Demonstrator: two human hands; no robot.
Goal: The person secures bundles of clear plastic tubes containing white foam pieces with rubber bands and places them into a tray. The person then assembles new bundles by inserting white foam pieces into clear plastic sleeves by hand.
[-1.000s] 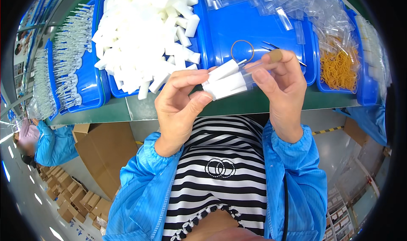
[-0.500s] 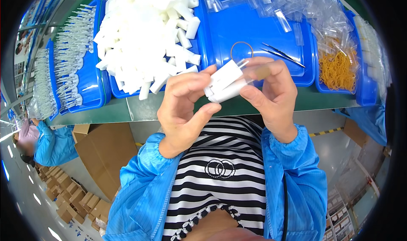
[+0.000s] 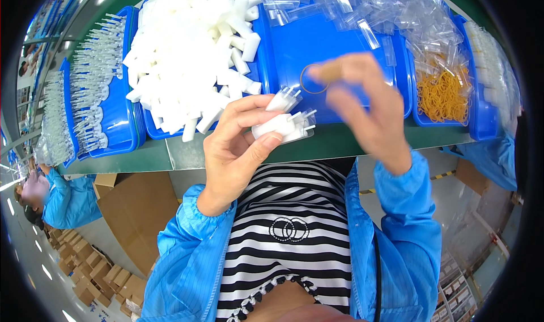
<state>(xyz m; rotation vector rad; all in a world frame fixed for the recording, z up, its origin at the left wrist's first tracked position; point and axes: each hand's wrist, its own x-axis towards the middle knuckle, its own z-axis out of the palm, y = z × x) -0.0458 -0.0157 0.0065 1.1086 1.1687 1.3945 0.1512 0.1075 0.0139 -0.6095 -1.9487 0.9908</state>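
Observation:
My left hand (image 3: 235, 149) is raised in front of my chest, pinching a small bundle of white plug-like parts (image 3: 281, 124) with thin metal prongs that point right. My right hand (image 3: 368, 112) is blurred by motion, its fingers spread over the middle blue tray (image 3: 340, 39). Its tan-tipped finger is at a thin rubber band (image 3: 313, 78) lying on that tray. Whether the finger touches the band is unclear.
A heap of white foam pieces (image 3: 187, 56) fills the blue tray at left. Clear small bags (image 3: 362, 10) lie at the back and orange rubber bands (image 3: 445, 92) fill a bin at right. Trays of clear parts (image 3: 96, 78) sit far left. Another person in a blue sleeve (image 3: 68, 200) is at lower left.
My right hand has let go of the white bundle and swung up and right over the blue tray to the rubber band. My left hand still holds the bundle, alone.

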